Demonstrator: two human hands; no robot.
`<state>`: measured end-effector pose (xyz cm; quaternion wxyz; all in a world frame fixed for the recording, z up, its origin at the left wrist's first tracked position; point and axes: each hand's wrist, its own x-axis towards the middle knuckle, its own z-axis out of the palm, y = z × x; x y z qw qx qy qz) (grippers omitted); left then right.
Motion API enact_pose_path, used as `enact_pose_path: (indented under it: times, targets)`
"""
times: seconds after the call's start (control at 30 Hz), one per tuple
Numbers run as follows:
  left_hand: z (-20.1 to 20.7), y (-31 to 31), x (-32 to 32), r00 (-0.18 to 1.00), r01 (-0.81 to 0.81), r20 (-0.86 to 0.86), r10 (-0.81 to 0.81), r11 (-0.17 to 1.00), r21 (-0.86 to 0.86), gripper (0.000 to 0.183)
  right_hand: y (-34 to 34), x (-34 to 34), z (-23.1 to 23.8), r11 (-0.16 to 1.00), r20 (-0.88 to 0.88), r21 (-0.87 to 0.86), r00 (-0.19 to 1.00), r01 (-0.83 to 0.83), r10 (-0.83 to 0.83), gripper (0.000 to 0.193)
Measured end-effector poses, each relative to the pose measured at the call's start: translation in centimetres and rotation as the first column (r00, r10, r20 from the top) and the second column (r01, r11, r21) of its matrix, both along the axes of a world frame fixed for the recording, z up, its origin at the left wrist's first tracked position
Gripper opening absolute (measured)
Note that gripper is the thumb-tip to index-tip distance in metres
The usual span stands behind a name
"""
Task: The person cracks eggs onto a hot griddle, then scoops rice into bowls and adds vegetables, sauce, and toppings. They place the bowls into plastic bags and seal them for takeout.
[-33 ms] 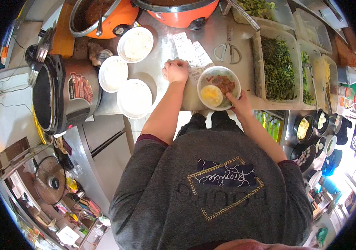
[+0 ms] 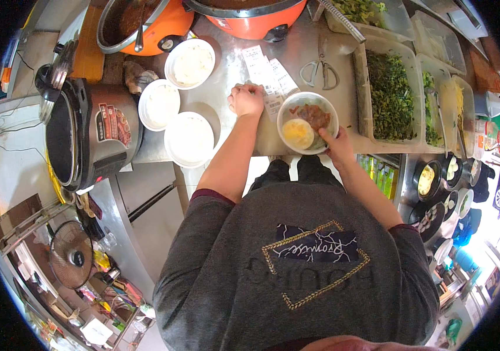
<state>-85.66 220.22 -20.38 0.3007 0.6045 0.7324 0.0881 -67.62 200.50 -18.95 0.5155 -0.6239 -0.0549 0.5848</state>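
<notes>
One Hand on the Bowl, One Hand Curled Up

On the far left, low down, there is a round fan (image 2: 71, 255). Above it sits a big gray and black cooker (image 2: 95, 164). Next comes an orange pot (image 2: 171, 28) with brown food and a spoon handle sticking up. Below that pot are three white bowls (image 2: 188, 164) close together, with pale food that looks like rice.

Then comes the left hand (image 2: 246, 100). It is by the metal table (image 2: 220, 55), with its fingers curled in. I cannot tell if anything is inside it. A red-orange pot (image 2: 250, 26) is at the top. Some white paper slips (image 2: 270, 75) lie just beside the left hand.

Right of the slips is the bowl (image 2: 281, 111), at the near edge of the table. In it are reddish-brown bits (image 2: 316, 116) and something yellow and white that looks like an egg (image 2: 298, 133). Scissors (image 2: 330, 76) lie above it. The right hand (image 2: 339, 145) grips the bowl's right side. The two hands are apart. On the far right, clear tubs (image 2: 363, 99) hold chopped greens (image 2: 390, 93) and yellow shreds (image 2: 459, 111).
</notes>
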Motion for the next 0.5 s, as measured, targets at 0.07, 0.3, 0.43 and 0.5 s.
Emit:
enact_pose_path:
  times: [0.07, 0.3, 0.43, 0.5]
  targets:
    - [0.2, 0.1, 0.0, 0.998, -0.059, 0.036, 0.057, 0.997, 0.047, 0.037, 0.4, 0.8, 0.0, 0.999, -0.111, -0.005, 0.993, 0.040, -0.041, 0.051]
    - [-0.5, 0.5, 0.2, 0.995, -0.073, -0.057, 0.081, 0.990, 0.120, 0.030, 1.4, 4.9, 2.6, 0.990, -0.391, -0.072, 0.910, 0.120, -0.139, 0.040]
    - [-0.8, 1.2, -1.1, 0.947, -0.235, 0.235, 0.221, 0.971, 0.034, 0.029, 0.3, 6.1, 4.4, 0.986, -0.372, -0.044, 0.914, 0.159, -0.164, 0.045]
    - [-0.2, 0.1, -1.7, 0.784, -0.408, 0.515, 0.347, 0.913, 0.006, 0.023, 0.0, 6.3, 5.1, 0.990, -0.441, -0.046, 0.887, 0.131, -0.138, 0.047]
